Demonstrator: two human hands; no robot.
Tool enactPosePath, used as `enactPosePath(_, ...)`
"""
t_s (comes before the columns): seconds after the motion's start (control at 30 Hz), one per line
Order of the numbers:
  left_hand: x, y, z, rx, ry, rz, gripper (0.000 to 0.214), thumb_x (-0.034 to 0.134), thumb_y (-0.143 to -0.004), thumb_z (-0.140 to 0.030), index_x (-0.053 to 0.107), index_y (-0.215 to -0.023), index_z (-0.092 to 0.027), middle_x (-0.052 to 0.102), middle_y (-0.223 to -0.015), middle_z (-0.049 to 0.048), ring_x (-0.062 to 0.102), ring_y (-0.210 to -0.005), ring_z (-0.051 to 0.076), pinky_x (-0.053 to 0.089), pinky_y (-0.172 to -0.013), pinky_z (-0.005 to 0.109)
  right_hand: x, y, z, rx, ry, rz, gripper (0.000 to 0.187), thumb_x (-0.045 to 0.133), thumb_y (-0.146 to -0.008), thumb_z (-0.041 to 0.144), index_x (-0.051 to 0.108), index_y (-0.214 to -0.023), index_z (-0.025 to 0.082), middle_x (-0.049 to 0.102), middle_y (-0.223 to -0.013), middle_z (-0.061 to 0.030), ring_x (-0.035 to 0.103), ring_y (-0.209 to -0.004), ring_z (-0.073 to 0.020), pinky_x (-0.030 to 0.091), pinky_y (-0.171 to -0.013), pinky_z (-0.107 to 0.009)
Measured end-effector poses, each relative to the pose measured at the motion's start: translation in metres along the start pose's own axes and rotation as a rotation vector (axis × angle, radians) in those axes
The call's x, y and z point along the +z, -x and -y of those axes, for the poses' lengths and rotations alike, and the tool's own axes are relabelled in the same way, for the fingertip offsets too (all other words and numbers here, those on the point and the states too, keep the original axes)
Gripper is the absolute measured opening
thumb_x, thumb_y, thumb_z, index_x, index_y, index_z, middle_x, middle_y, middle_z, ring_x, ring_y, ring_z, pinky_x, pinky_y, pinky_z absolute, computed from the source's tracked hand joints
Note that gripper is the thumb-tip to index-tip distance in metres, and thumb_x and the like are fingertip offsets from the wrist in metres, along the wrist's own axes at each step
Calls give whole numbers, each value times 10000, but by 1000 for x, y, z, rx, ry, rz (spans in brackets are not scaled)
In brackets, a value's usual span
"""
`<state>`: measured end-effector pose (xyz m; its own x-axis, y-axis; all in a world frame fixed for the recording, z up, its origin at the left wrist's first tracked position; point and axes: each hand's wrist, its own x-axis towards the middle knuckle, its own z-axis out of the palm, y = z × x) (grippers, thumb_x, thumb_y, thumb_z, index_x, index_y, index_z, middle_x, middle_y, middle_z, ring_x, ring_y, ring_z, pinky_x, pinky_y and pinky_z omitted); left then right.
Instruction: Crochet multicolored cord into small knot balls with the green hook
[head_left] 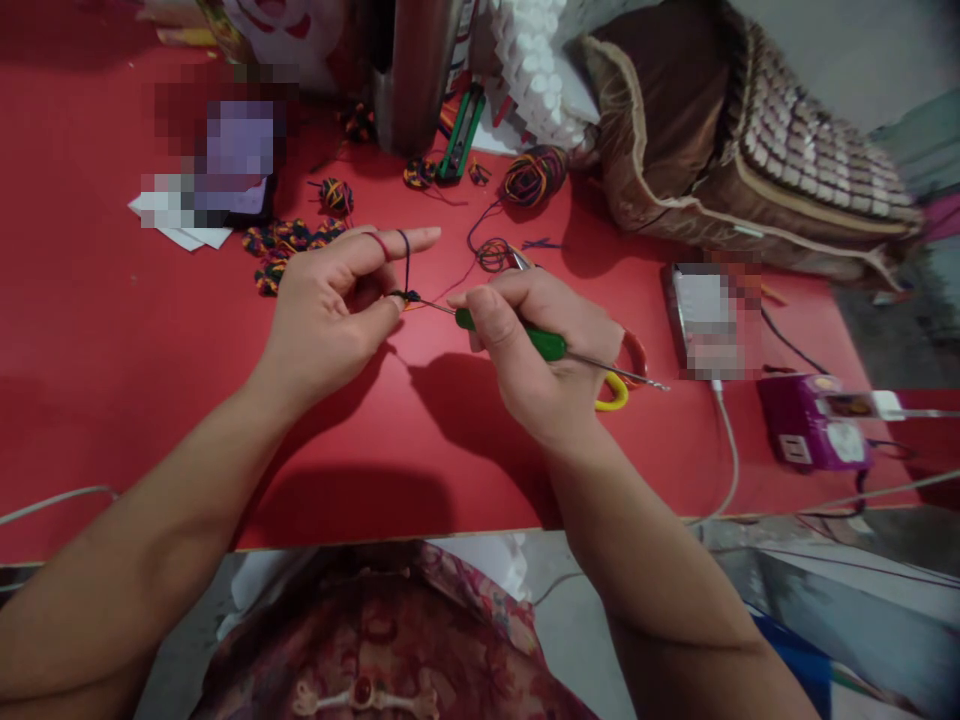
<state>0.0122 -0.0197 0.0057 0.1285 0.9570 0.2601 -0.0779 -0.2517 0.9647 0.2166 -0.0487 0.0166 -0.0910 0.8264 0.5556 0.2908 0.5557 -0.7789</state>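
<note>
My left hand (330, 300) pinches a small dark piece of crochet (409, 296) between thumb and fingers. Its index finger points right, with yarn looped around it and running down to the piece. In my right hand (532, 340) is a crochet hook (551, 345) with a green handle; its thin tip reaches the crochet piece, and a second metal end sticks out to the right. Multicoloured yarn leads back to a yarn ball (534, 176). Scissors (613, 392) with yellow and orange handles lie partly hidden under my right hand.
Crocheted pieces (289, 240) and a small yarn ball (335, 196) lie behind my left hand. A green box cutter (461, 135), a metal flask (416, 75) and a brown bag (675, 130) stand farther back. A purple power box (814, 425) with cables sits at right on the red table (337, 490).
</note>
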Motion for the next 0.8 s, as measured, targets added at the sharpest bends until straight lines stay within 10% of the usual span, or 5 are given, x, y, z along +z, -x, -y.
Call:
enactPosePath(0.17, -1, -5, 3, 272, -297, 20, 308, 757, -823, -95, 868, -1085, -214, 821, -971, 45, 541, -663, 157, 408, -610, 353, -1, -1, 1, 79, -45, -12, 287, 735, -1098, 432, 841, -886, 270, 720, -697, 30, 702, -665, -140, 589, -718, -334)
enactPosePath(0.4, -5, -8, 5, 260, -171, 88, 449, 795, -820, -56, 921, -1180, -291, 731, -809, -11, 573, -676, 154, 418, -609, 330, -1, -8, -16, 254, -283, -39, 359, 812, -1036, 530, 841, -842, 229, 625, -629, 45, 551, -538, -91, 509, -566, -271)
enactPosePath(0.8, 7, -4, 15, -193, 361, 64, 540, 1121, -644, -272, 946, -1143, -383, 757, -803, -2, 614, -554, 111, 440, -408, 220, 12, -10, -8, 485, -571, -39, 442, 914, -890, 650, 778, -780, 245, 565, -556, 64, 401, -448, -68, 258, -418, -229)
